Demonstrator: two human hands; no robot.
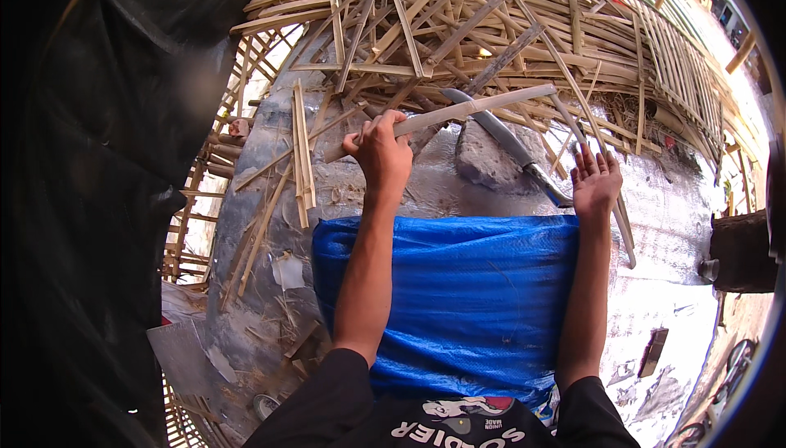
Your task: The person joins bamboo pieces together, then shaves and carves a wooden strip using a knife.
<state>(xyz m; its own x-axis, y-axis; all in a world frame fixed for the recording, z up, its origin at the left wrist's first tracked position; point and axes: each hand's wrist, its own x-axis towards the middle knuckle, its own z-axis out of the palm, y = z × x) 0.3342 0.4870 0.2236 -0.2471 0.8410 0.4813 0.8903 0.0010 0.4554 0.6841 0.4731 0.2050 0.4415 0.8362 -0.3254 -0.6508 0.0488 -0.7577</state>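
Observation:
A long, flat bamboo strip point(481, 106) slants up to the right, with my left hand point(383, 151) closed around it near its lower end. My right hand point(596, 182) is open, fingers stretched out and palm showing. A thinner strip point(625, 231) runs behind or beside that hand; whether they touch, I cannot tell. Between my hands lies a machete point(503, 138) with a curved grey blade and a dark handle. Its blade passes over a rough grey stone point(487, 157). A blue plastic sheet point(458, 284) covers my lap.
A big heap of split bamboo point(458, 18) fills the far side. Loose strips point(303, 149) lie to the left on a grey ground sheet point(344, 190). A black tarp point(106, 202) hangs at far left. A dark wooden piece point(652, 352) lies lower right.

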